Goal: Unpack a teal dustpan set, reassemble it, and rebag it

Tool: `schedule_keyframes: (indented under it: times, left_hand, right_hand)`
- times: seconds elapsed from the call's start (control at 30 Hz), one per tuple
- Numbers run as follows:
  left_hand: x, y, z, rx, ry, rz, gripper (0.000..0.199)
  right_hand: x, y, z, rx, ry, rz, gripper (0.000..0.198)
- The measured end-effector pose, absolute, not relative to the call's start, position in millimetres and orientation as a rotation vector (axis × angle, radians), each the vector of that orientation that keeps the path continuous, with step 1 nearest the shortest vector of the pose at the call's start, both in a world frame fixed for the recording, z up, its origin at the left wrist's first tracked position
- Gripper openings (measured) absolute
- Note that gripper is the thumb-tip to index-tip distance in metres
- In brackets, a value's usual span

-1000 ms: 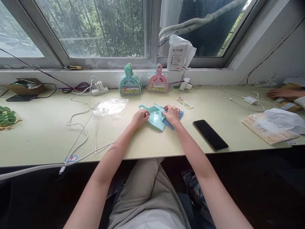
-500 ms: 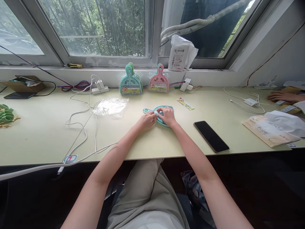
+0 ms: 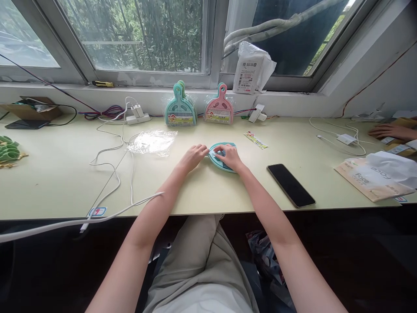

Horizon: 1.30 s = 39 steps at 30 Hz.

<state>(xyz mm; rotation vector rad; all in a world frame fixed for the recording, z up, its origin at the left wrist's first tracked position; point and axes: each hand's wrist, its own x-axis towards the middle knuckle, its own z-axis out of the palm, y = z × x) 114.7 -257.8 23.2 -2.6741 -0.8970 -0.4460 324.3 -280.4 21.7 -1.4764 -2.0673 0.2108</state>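
A small turquoise dustpan (image 3: 224, 144) lies flat on the table in front of me, its handle end pointing left. A matching small brush (image 3: 213, 154) sits inside it, with dark bristles partly showing. My left hand (image 3: 194, 157) is closed over the handle end and hides most of it. From the right, my right hand (image 3: 230, 157) reaches over the pan, with thumb and fingers pinched on the brush. Beyond my hands stand wrapped turquoise dustpan sets (image 3: 180, 106) and a wrapped pink set (image 3: 219, 106) against the wall.
Clear plastic wrapping (image 3: 153, 142) and white cables (image 3: 119, 174) lie to the left. A label card (image 3: 256, 140), a black phone (image 3: 291, 185) and a tissue pack (image 3: 374, 176) lie to the right. Another person's hand (image 3: 389, 131) rests at the far right.
My left hand has slid left from the brush area to the handle end, now covering it. My right hand stays over the pan. The view has shifted slightly.
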Motion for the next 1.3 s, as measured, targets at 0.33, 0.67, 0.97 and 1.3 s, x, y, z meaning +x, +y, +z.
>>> schedule_keyframes:
  times: [0.33, 0.67, 0.97, 1.3]
  left_hand:
    - [118, -259, 20, -2.690, -0.971, -0.399, 0.038]
    - [121, -255, 12, -2.667, -1.056, -0.348, 0.039]
    - [125, -259, 14, -2.683, -1.137, -0.318, 0.033]
    - [120, -259, 14, -2.692, -1.003, -0.499, 0.035]
  right_hand:
    - [327, -278, 21, -1.459, -2.032, 0.286, 0.021]
    - [330, -273, 18, -1.426, -2.020, 0.306, 0.017]
    - [333, -267, 12, -1.395, -2.040, 0.384, 0.015]
    - [331, -276, 21, -1.426, -2.067, 0.307, 0.015]
